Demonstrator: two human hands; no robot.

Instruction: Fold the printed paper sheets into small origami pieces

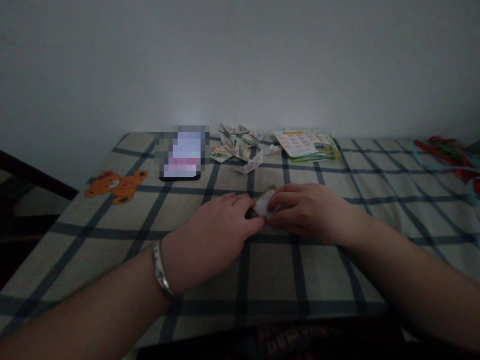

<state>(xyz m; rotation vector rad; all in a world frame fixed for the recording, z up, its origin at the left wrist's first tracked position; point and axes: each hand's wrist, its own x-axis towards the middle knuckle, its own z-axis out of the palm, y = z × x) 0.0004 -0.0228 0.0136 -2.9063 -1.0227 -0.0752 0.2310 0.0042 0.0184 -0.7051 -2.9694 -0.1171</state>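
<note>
The small printed paper lies low on the checked tablecloth, between the two hands and touched by both. From the left, an orange bear cutout lies near the table's edge, then a lit phone, its screen blurred out. Nearer the person, the left hand, a silver bracelet at its wrist, reaches in palm down, thumb and forefinger slightly parted at the paper's left side; whether they pinch it or only steady it, I can't tell.

Beyond the hands, toward the wall, sits a loose cluster of folded paper pieces, pointed and creased, apparently finished with folding. The paper between the hands looks small and compact, so I'd judge it partly folded, though the fingers hide how far. The right hand curls over its right side, fingertips on it; grip or press, I can't say. Past the cluster, a stack of flat printed sheets looks unworked. Farthest right lie some red strips, too dim to make out.
</note>
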